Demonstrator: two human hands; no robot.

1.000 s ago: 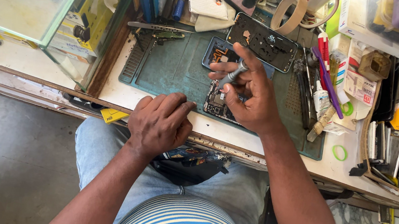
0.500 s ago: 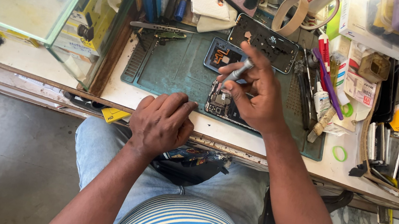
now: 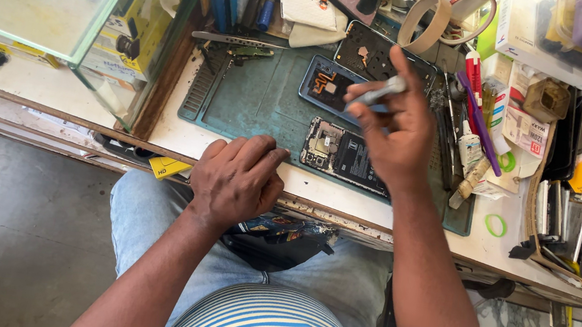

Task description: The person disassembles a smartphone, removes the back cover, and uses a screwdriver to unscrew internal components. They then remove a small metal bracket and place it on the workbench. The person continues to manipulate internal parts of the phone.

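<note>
The right hand is raised over the middle of the green mat, its fingertips pinched around a slim grey tool whose upper end points toward the far edge of the counter. Whether the tool's tip touches anything cannot be told; the hand hides it. Just below that hand, an opened phone lies flat near the mat's near edge, its boards and black battery showing. Partly hidden behind the fingers, a dark back cover lies on the mat, and a second dark panel lies beyond it toward the far edge.

The left hand rests palm down on the near edge of the counter, fingers curled loosely together, holding nothing; its fingertips reach the mat's near edge, just left of the phone.

Tweezers lie at the mat's far left corner. A tape roll stands at the far edge, and a purple pen lies along the mat's right edge. A green ring lies on the counter near the right front corner of the mat.
</note>
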